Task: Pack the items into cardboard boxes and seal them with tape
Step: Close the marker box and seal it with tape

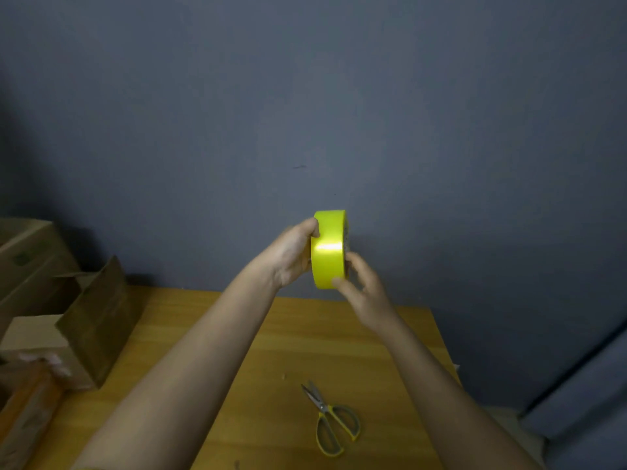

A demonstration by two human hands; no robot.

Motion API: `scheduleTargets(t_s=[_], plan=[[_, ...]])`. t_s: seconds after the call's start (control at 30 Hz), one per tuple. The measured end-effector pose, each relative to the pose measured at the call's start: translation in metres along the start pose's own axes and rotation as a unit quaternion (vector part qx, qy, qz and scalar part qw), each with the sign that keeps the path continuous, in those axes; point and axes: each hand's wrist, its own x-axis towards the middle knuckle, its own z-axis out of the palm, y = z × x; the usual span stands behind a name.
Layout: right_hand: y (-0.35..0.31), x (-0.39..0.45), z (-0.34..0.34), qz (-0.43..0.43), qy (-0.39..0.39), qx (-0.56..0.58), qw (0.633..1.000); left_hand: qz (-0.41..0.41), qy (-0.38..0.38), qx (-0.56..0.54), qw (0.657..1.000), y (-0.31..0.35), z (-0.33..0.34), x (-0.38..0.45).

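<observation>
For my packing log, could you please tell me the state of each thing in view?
Tape roll: held up on edge above the table, no strip pulled free that I can see.
Left hand: grips the roll.
Right hand: pinches the roll's lower edge.
Scissors: lying closed on the table.
Cardboard box: flaps open.

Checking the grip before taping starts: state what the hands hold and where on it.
Both hands hold the yellow tape roll up above the table: the left hand grips its left side, the right hand pinches its lower right edge.
</observation>
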Motion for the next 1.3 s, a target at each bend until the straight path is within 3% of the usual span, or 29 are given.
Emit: scheduleTargets(t_s=[0.07,0.3,0.43,0.63,0.77,0.9,0.93,1.0,1.07,1.17,1.3], plan=[[-0.011,0.006,0.0,0.028,0.004,0.07,0.997,0.014,0.017,0.018,1.0,-0.005,-0.001,0.0],[-0.024,0.018,0.009,0.123,0.116,0.104,0.98,0.074,0.019,0.086,0.993,-0.021,-0.009,-0.006],[-0.035,0.03,0.006,0.234,0.086,0.166,0.954,0.082,0.008,0.11,0.991,-0.027,-0.013,-0.012],[-0.046,0.048,0.006,0.308,0.083,0.204,0.925,0.13,0.003,0.168,0.977,-0.037,-0.017,-0.017],[-0.037,0.044,0.009,0.21,0.069,0.225,0.949,0.154,0.031,0.099,0.983,-0.036,-0.018,-0.016],[-0.014,0.032,-0.001,0.135,0.215,0.143,0.956,0.107,0.092,-0.126,0.982,-0.024,-0.037,-0.006],[-0.009,0.028,-0.005,0.163,0.195,0.145,0.956,0.097,0.09,-0.168,0.977,-0.023,-0.043,-0.006],[-0.002,0.021,-0.006,0.231,0.078,0.246,0.938,0.081,0.065,-0.25,0.963,-0.02,-0.053,-0.007],[-0.007,0.02,0.001,0.209,-0.005,0.346,0.915,0.06,0.044,-0.319,0.945,-0.022,-0.058,-0.006],[-0.02,0.025,0.014,0.138,0.061,0.349,0.925,0.029,0.075,-0.273,0.959,-0.03,-0.058,-0.002],[-0.027,0.03,0.013,0.027,0.114,0.19,0.975,0.015,0.075,-0.128,0.989,-0.042,-0.064,0.001]])
